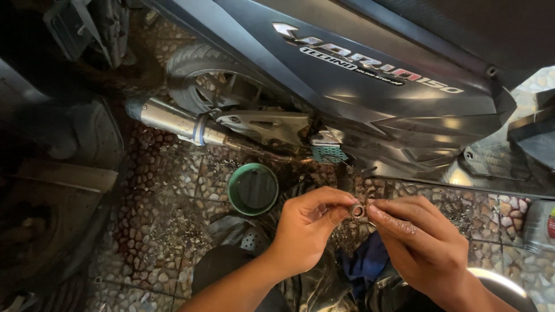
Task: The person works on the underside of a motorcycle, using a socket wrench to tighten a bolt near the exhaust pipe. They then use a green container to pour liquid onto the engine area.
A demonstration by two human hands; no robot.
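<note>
From the head camera, the left hand and right hand both pinch a small metal ring between fingertips, above the pebble floor. A green bowl sits just behind. The grey scooter carries a long silver and red label.

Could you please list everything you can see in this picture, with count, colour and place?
Small ring-shaped metal part: one, grey, pinched between the fingertips of both hands.
Scooter body panel: one, dark grey, across the top.
Rear wheel: one, black, upper left behind the panel.
Exhaust pipe: one, silver with a blue band, left of centre.
Round bowl: one, green, on the floor below the exhaust.
Pebble floor: brownish, underneath.
Blue cloth: one, under the hands.
Left hand: one, grip on the part.
Right hand: one, grip on the part.
</note>
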